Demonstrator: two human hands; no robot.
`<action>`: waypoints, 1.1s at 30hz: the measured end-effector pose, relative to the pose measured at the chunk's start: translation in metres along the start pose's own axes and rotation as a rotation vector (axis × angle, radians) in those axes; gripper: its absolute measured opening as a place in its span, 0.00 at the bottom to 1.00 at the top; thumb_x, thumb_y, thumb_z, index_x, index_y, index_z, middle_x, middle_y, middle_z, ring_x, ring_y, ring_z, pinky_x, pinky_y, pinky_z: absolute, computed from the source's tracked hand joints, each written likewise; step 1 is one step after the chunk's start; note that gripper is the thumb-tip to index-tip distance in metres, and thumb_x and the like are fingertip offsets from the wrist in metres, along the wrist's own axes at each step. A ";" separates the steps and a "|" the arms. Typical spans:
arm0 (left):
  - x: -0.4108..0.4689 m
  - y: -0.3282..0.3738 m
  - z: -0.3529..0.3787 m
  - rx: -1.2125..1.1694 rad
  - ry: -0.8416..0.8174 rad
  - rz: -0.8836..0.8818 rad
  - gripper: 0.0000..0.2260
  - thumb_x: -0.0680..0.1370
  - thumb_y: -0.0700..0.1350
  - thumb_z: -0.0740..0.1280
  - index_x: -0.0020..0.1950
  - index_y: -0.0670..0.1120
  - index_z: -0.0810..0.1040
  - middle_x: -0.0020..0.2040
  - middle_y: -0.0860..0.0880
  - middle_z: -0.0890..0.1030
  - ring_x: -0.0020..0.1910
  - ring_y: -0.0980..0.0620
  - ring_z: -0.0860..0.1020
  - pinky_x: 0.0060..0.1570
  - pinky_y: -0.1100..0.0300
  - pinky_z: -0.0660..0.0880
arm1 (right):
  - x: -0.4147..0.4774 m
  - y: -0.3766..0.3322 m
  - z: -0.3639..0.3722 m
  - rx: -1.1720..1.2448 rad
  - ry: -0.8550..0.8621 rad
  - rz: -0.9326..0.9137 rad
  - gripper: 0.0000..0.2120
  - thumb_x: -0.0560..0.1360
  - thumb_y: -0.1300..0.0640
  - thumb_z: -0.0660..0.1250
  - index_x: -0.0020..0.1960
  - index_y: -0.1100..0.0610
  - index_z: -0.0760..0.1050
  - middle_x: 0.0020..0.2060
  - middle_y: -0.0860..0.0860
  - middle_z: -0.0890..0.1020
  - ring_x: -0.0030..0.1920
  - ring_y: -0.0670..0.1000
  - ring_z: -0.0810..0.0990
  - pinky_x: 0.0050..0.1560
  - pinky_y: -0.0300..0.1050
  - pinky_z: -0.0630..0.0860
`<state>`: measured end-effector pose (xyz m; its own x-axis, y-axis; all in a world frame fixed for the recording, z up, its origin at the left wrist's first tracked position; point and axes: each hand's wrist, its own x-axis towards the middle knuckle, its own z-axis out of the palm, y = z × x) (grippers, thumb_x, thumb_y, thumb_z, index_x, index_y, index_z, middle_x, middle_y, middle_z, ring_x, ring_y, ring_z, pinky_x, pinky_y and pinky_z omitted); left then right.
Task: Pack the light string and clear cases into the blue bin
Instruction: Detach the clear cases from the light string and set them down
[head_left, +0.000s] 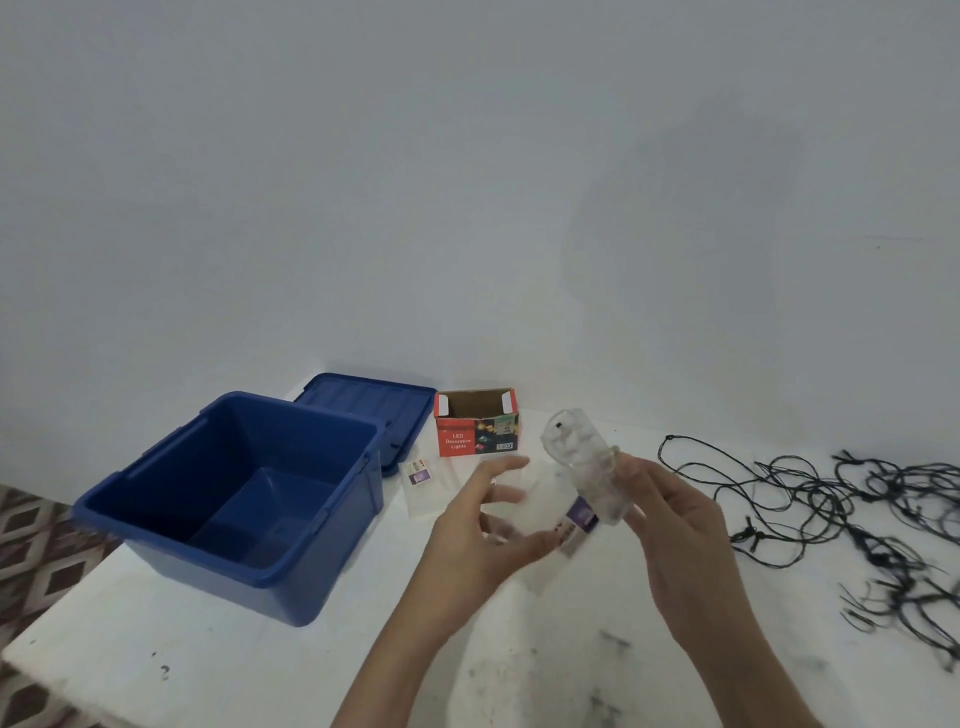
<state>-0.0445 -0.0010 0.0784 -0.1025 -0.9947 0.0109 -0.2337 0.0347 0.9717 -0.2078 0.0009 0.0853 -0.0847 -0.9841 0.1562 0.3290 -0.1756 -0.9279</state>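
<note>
My right hand (675, 540) grips a clear plastic case (582, 462), tilted up and to the left above the table. My left hand (483, 525) holds a clear sleeve with a purple label (574, 522) between thumb and fingers, just below that case. Another clear case with a small label (423, 486) lies flat on the table beside the bin. The open blue bin (156, 499) stands at the left with nothing inside. A dark light string (841, 509) lies tangled and spread out on the right of the table.
The bin's blue lid (363, 402) lies behind the bin against the wall. A red LED lights carton (475, 428) stands open at the back. The white table (182, 660) ends at the left over a patterned floor (31, 545).
</note>
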 end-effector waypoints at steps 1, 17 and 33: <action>0.000 0.004 0.001 -0.016 0.015 0.027 0.30 0.66 0.43 0.77 0.59 0.66 0.67 0.55 0.56 0.75 0.42 0.57 0.77 0.40 0.69 0.76 | 0.000 0.000 -0.001 0.011 0.007 0.007 0.27 0.56 0.35 0.75 0.44 0.55 0.85 0.43 0.52 0.86 0.45 0.46 0.83 0.46 0.36 0.78; 0.000 0.027 -0.005 -0.390 -0.023 0.124 0.38 0.62 0.33 0.77 0.64 0.60 0.68 0.55 0.53 0.83 0.45 0.51 0.83 0.43 0.65 0.78 | 0.007 -0.047 -0.014 -0.452 -0.073 -0.083 0.07 0.71 0.54 0.68 0.38 0.50 0.85 0.38 0.49 0.86 0.39 0.48 0.79 0.40 0.30 0.74; -0.010 0.036 0.049 -0.629 0.204 0.073 0.18 0.73 0.52 0.67 0.62 0.53 0.71 0.52 0.46 0.82 0.48 0.45 0.82 0.44 0.53 0.80 | -0.023 -0.023 0.021 -0.552 0.293 -0.210 0.07 0.74 0.54 0.67 0.39 0.47 0.81 0.24 0.41 0.78 0.27 0.43 0.74 0.29 0.30 0.68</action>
<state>-0.0992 0.0151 0.1017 0.1028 -0.9925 0.0666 0.3817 0.1012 0.9187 -0.1939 0.0269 0.1103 -0.3729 -0.8686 0.3263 -0.2469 -0.2461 -0.9373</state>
